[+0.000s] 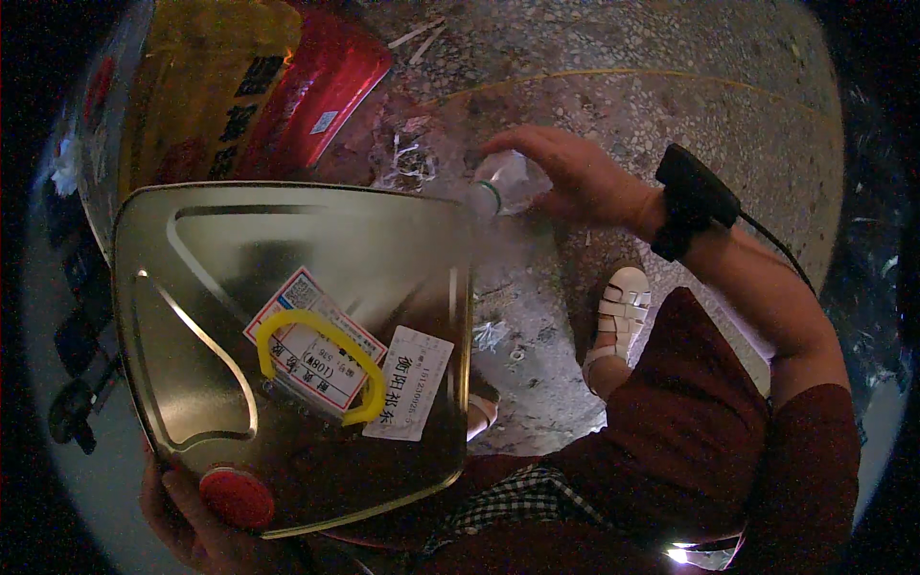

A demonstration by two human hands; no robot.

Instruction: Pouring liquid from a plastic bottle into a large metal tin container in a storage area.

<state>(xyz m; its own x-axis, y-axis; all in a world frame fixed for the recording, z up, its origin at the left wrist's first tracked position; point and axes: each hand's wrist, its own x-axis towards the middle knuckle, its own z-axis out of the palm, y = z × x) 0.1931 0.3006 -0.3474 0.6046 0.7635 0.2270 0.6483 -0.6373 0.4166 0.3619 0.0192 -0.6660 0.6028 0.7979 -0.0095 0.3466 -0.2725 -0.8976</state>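
A large gold-coloured metal can with a yellow handle and a red round cap fills the left half of the view. Two paper labels lie on its top, partly under the handle. My left hand grips the can's near left corner, beside the red cap; some of its fingers are hidden. Beyond the can's right edge, my right hand curls round a clear plastic bottle with a green ring at its neck. The neck points left toward the can, and the bottle's far end is hidden in the hand.
Beyond the can stands a yellowish-brown taped package next to a glossy red panel. Scraps of clear plastic litter the speckled floor. A white sandal is on my foot below my right forearm. A black wrist device trails a cable.
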